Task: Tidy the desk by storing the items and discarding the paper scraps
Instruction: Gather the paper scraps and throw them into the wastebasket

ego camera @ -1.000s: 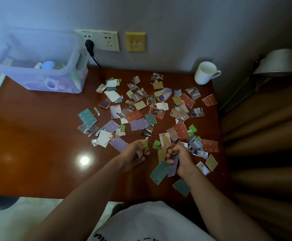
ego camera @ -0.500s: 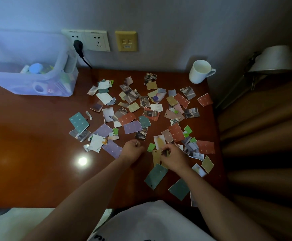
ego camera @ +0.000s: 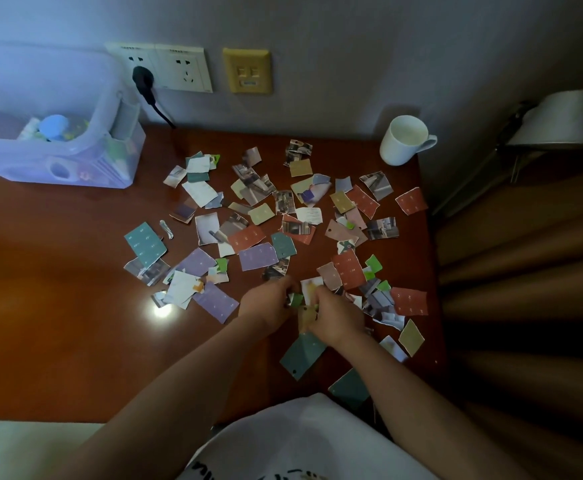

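Several torn paper scraps (ego camera: 259, 256) in teal, purple, red, tan and photo print lie scattered over the brown desk (ego camera: 58, 271). My left hand (ego camera: 269, 306) and my right hand (ego camera: 335, 315) meet near the desk's front middle. Both have curled fingers around a small bunch of scraps, with a green scrap (ego camera: 296, 299) and a yellowish one showing between them. A teal card (ego camera: 302, 355) lies just below my right hand.
A clear plastic storage box (ego camera: 85, 161) with small items stands at the back left. A white mug (ego camera: 402, 140) sits at the back right by the wall. Wall sockets (ego camera: 169, 67) hold a black plug. A lamp shade (ego camera: 567, 121) hangs at the right.
Both hands moved slightly away from me and closer together, gathering scraps. The purple scrap held by my right hand a second ago is no longer seen there.
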